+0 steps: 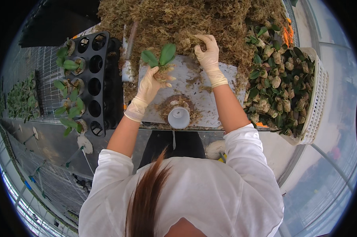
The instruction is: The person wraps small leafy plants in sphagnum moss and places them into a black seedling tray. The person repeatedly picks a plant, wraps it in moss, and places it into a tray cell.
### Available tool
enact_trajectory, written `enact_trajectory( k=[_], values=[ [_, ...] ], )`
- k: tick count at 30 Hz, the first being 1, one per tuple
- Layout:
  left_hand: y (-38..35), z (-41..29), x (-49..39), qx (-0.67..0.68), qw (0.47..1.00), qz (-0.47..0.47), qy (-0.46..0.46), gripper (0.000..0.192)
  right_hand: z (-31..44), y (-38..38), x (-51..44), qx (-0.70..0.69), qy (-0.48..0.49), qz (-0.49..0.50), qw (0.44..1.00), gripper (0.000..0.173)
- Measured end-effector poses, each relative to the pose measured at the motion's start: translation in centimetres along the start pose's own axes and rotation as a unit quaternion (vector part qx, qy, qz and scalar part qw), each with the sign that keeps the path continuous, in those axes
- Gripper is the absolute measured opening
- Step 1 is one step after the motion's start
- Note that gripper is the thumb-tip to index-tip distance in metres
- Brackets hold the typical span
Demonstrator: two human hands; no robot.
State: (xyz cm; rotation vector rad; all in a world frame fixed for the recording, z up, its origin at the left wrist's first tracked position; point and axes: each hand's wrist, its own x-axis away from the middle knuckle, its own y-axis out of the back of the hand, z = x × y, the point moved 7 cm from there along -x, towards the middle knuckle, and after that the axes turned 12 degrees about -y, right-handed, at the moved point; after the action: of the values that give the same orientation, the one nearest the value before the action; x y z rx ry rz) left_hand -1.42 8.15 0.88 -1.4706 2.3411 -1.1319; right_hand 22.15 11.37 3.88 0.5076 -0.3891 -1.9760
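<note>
My left hand (148,87), in a thin pale glove, holds an orchid seedling (167,54) above the board (153,109). Its green leaves spread upward, and brown moss wraps the roots between my fingers. At the near edge of the brown moss heap (172,17), my right hand (208,54), gloved too, has thumb and fingers curled around a loose tuft of moss (186,41). Close to my body, a translucent plastic cup (178,118) stands on the board by a round brown base (188,100), with moss scraps around it.
On the left, a black pot tray (103,86) carries several potted seedlings (73,65) in its outer holes. A white slatted basket (315,97) at right holds many moss-rooted seedlings (276,80), heaped against the moss. A pipe-like bar (131,40) lies left of the moss.
</note>
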Motion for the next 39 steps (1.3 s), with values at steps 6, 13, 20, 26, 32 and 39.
enact_trajectory(
  k=[6,13,20,26,32,39],
  values=[
    [1.5,1.5,-0.2,-0.131,0.989,-0.059,0.028,0.048,-3.1,2.9,7.7,-0.198,-0.22,0.003,0.955,0.034],
    [1.2,3.5,0.0,-0.064,0.993,-0.103,0.01,0.044,-4.2,3.1,15.2,0.278,-0.048,0.097,0.954,0.05],
    [-0.5,4.5,-0.2,-0.092,0.992,-0.076,-0.028,0.04,-4.0,-1.0,8.4,0.102,-0.03,0.045,0.993,0.018],
    [-5.0,3.3,-0.9,-0.258,0.945,-0.019,-0.202,0.068,-0.5,-5.8,11.4,-0.441,-0.269,0.025,0.856,0.029],
    [-5.3,1.4,-6.5,-0.631,0.728,0.092,-0.25,0.079,-6.5,-3.6,12.2,-0.583,-0.453,-0.063,0.671,0.048],
    [-1.3,-4.4,-11.5,-0.661,0.675,-0.025,-0.325,0.045,-9.3,2.1,13.6,-0.619,-0.434,-0.088,0.649,0.054]
  ],
)
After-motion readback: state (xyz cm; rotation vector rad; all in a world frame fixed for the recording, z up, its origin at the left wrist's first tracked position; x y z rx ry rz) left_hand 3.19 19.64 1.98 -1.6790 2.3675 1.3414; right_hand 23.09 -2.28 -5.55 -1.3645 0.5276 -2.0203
